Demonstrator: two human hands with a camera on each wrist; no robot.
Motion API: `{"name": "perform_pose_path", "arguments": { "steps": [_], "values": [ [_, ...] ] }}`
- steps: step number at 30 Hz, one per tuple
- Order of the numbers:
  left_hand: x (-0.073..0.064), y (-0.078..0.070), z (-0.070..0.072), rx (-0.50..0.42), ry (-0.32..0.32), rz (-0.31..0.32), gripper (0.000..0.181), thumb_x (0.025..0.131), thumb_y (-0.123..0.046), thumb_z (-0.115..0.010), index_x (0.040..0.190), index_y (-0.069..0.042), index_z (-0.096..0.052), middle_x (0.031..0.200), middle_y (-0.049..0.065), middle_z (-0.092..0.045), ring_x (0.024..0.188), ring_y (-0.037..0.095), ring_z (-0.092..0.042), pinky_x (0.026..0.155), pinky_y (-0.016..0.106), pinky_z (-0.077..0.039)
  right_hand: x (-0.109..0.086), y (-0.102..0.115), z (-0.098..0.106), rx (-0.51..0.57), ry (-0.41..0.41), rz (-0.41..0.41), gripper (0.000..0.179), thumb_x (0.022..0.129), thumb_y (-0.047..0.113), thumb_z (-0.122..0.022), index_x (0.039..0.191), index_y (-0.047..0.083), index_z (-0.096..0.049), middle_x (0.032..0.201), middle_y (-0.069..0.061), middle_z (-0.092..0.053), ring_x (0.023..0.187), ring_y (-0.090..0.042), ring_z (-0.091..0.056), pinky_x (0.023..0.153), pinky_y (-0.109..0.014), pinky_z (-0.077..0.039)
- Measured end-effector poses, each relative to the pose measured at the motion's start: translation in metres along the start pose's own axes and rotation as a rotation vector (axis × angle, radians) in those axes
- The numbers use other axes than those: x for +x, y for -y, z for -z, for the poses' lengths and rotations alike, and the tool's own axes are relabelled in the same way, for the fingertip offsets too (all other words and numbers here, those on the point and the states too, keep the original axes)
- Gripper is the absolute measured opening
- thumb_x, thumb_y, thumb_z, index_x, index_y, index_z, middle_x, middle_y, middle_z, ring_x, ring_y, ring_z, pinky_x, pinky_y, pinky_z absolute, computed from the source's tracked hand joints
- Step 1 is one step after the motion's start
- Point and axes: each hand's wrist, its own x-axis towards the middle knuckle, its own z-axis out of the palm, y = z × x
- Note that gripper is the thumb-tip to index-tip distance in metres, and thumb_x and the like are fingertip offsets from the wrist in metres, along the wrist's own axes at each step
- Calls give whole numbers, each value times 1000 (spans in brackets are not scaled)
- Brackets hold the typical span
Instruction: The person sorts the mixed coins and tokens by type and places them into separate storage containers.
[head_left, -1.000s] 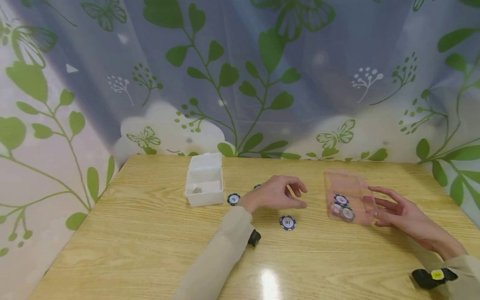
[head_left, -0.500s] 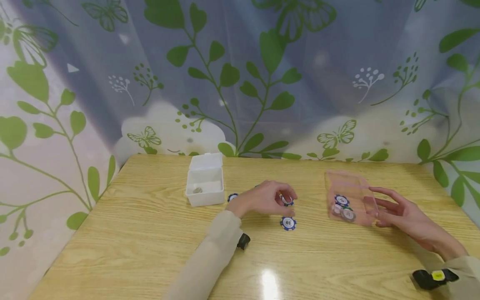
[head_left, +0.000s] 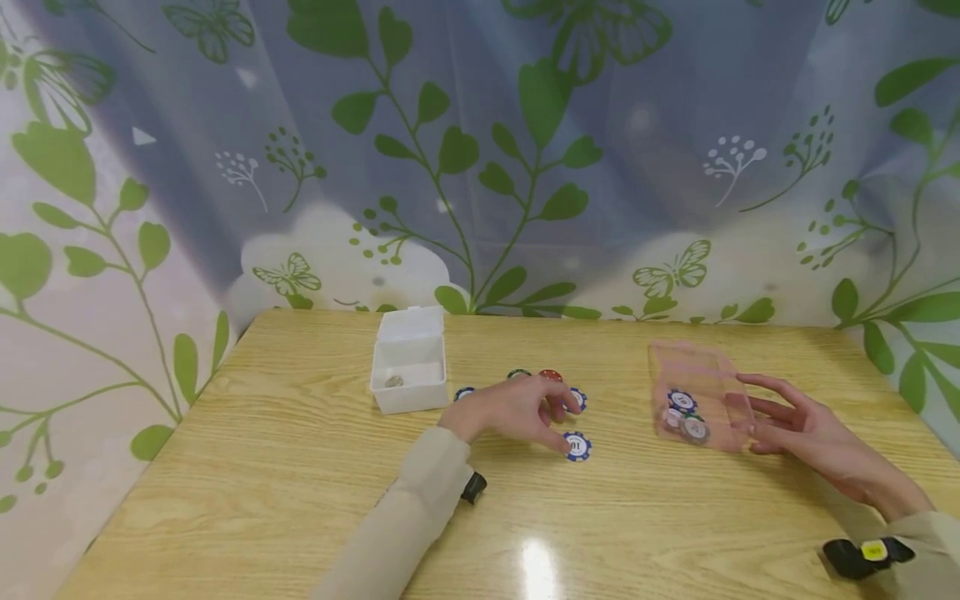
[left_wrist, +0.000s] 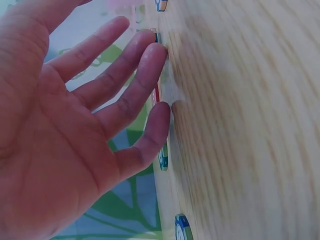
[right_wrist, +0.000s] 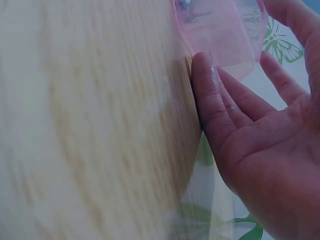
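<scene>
Left hand [head_left: 517, 409] has slid back toward the front blue chip [head_left: 581, 447], loosely spread and holding nothing, so I'd just pinch its edges.

Head view high, wrist views close

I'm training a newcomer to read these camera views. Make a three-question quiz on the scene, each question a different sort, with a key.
1. True or false: the white box has its lid open.

2. Fill in: directly beside the green poker chip, on its right, lies a ___ poker chip.

3. Which is nearest the right hand? A) white box B) pink translucent box C) green poker chip

Key: 1. True; 2. red; 3. B
</scene>
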Motion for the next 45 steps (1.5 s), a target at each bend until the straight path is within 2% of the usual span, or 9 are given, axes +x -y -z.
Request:
{"name": "perform_pose_path", "arguments": {
  "steps": [9,15,22,34,40,45],
  "values": [
    [1,-4,-4,79,35,-5,43,85,-32,-85,123,-20,-68,102,-5,-65,89,6,-56,81,21,-47,0,0,0,2,6,4,60,106,1,-49,160,21,-29,136,33,-56,114,7,-63,79,-30,-60],
    [2,-7,-7,158,37,12,42,85,-33,-85,123,-23,-69,100,-9,-61,90,6,-54,81,22,-46,1,1,-1,-2,2,3,60,106,1,-49,159,22,-29,136,32,-57,114,8,-63,79,-30,-60],
    [3,-9,-8,192,39,17,35,85,-31,-84,116,-25,-70,99,-8,-60,89,7,-53,79,23,-45,1,1,-1,4,0,0,60,106,1,-50,159,22,-29,136,32,-57,115,9,-62,79,-30,-60],
    [7,-10,-11,148,50,36,31,83,-22,-84,106,-23,-65,96,-6,-56,87,8,-50,76,22,-42,1,-1,0,2,4,14,60,106,1,-49,159,22,-30,136,32,-57,115,9,-62,79,-30,-60],
    [9,-12,-11,128,53,20,37,79,-12,-84,104,-20,-58,93,-6,-56,82,5,-49,73,17,-41,1,0,0,6,5,9,60,106,0,-49,159,22,-30,137,31,-58,115,8,-63,79,-30,-60],
    [9,-13,-11,141,51,-2,39,79,-12,-84,104,-20,-55,90,-5,-58,79,4,-51,71,16,-42,1,0,0,-3,6,2,60,106,1,-49,159,22,-29,136,31,-58,114,8,-63,79,-30,-60]
  ]
}}
